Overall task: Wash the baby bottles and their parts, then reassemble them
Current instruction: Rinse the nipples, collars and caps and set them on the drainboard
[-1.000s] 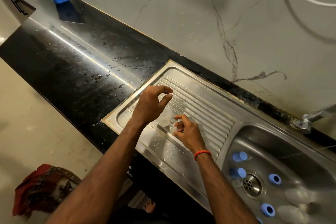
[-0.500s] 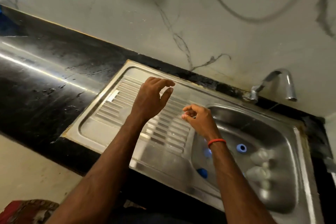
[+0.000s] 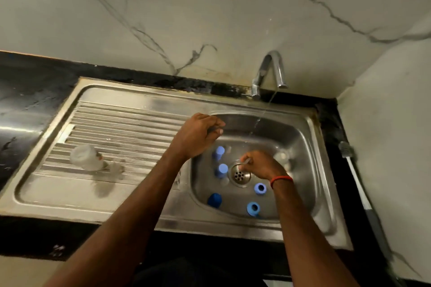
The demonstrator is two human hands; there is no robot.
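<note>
My left arm reaches in from the lower left and crosses the front of the drainboard [image 3: 130, 133]. My left hand [image 3: 198, 134] hangs above the left rim of the basin [image 3: 305, 170], knuckles up. Its fingers are curled in against the thumb in a loose fist, and nothing shows inside it (the edges are blurred).

My right arm comes up from the bottom edge, with a red band [image 3: 281, 179] on the wrist. My right hand [image 3: 261, 165] is down in the basin just right of the drain [image 3: 239, 175], wrist bent, fingers curled toward the left. The fingertips pinch a small pale piece [image 3: 246, 161] over the drain's far rim. It is too blurred for me to name.

Blue parts lie around the drain: two caps [image 3: 219, 152] to its left, one behind the other, a dark cap [image 3: 214, 200] near the front left wall, and two rings [image 3: 260, 188] at the front right, the nearer one just below my wrist. Something clear and blurred [image 3: 281, 156] sits behind my right hand.

On the drainboard, well apart from both hands, a clear bottle [image 3: 86, 157] lies tilted on the ribs, with a small clear part [image 3: 116, 166] just beside it.

The tap [image 3: 271, 70] runs a thin stream [image 3: 258, 119] into the back of the basin, between my two hands and touching neither. A brush [image 3: 349, 163] lies on the dark counter [image 3: 28, 91] to the right of the sink.
</note>
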